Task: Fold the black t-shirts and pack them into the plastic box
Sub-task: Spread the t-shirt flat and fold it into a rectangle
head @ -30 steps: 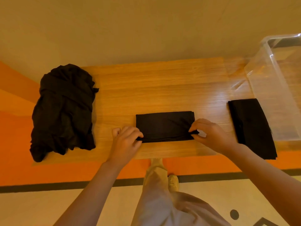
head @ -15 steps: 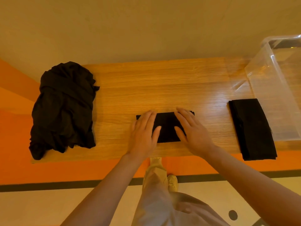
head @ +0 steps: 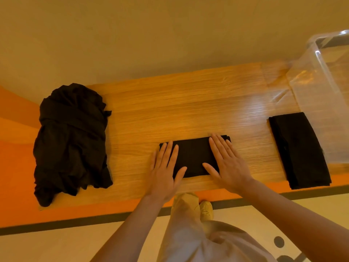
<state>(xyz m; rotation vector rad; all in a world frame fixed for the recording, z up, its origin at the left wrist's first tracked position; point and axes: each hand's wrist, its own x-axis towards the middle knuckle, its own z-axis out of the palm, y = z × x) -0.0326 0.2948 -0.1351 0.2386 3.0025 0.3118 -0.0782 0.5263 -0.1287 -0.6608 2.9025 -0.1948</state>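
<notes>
**Both hands flat on folded t-shirt**

Left hand and right hand spread flat, fingers straight, pressing the ends of the folded black t-shirt at the near middle of the table. Gripping nothing. Second folded t-shirt on the right, just beside the clear plastic box. Unfolded black pile far left, well apart.

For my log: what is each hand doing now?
Left hand: open, pressing flat on the folded black t-shirt.
Right hand: open, pressing flat on it too.
</notes>
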